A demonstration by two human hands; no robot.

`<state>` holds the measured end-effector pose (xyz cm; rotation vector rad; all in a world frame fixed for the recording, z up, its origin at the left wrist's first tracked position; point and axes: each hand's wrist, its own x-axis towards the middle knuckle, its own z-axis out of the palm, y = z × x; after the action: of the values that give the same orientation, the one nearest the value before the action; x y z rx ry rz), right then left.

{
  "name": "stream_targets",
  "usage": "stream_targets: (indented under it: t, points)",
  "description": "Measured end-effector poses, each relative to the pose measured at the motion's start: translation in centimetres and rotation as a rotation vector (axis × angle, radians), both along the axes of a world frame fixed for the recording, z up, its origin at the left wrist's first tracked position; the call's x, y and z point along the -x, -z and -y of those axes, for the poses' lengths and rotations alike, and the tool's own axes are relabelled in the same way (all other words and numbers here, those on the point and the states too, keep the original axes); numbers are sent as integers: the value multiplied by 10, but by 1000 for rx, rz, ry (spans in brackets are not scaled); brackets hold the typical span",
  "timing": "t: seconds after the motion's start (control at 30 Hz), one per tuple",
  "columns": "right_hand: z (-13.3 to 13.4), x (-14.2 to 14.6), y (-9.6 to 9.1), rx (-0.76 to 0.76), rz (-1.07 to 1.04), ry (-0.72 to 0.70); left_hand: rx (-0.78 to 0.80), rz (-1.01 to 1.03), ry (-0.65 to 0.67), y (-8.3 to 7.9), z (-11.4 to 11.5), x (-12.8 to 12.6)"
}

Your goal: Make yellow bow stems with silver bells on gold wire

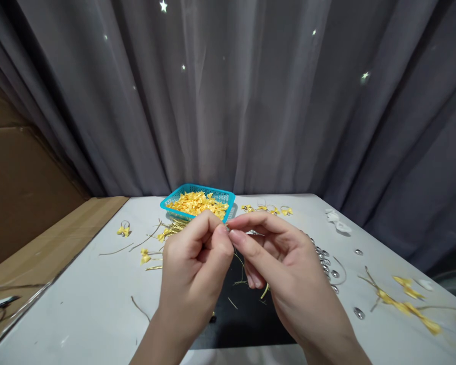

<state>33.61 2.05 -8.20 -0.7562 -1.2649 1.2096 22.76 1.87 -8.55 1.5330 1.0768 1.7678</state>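
L hand (197, 268) thumb + index pressed tog., pinching a tiny piece (227, 227), mostly hidden; R hand (285, 256) thumb + index tips close tog. at same spot, can't tell if gripping; its other fingers curled loosely. Piece is held above blk mat (251, 322) on white table (87, 309), approx. ctr. Blue basket (223, 194) w/ pile of yellow bows (197, 204) behind hands; gold strands (175, 226) just in front of it, partly hidden by L hand. Ringed bow (123, 230) far L, more ringed bows (275, 210) R of basket. Silver ovals (326, 262) beside R hand; bow-and-strand bits (406, 306) farther R, blurry. Gray curtain (228, 101) in bkgd, cardboard (23, 187) L.
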Motion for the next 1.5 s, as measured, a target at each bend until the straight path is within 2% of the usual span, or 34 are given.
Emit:
stream_targets:
  t: [0.3,0.77,1.2,1.5]
  points:
    - [-5,2,-2,-25,-1,20,-21,-13,-41,0,-1,0]
    - [-2,2,0,-21,14,10,-94,-79,20,5,-6,7]
    - [-3,2,-1,-9,-16,1,-17,8,-27,0,0,-1]
    - [-3,2,-2,-18,-20,-7,-46,-31,-9,2,-3,3]
